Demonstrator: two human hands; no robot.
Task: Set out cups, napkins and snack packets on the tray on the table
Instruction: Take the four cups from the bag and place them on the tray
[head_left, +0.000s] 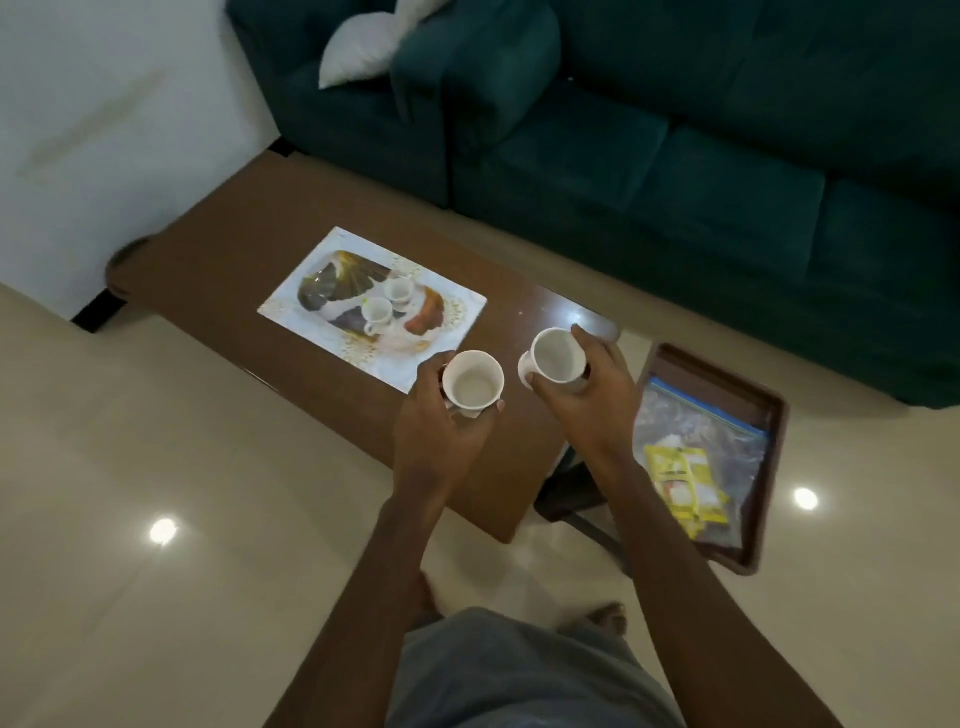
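Note:
My left hand (434, 421) grips a white cup (472, 384), held upright above the near right part of the brown table (218, 244). In my right hand (592, 389) is a second white cup (555, 358), also upright, over the table's right end. A white patterned tray (447, 301) lies flat in the middle of the table, and two small white cups (400, 291) (376, 314) stand on it side by side. The cup in my left hand hangs just off the tray's near right corner.
A brown tray (727, 384) sits low to the right of the table, holding a clear zip bag (696, 426) and yellow snack packets (685, 483). A dark green sofa (675, 156) with a white cushion (363, 47) runs behind the table. Glossy tiled floor surrounds it.

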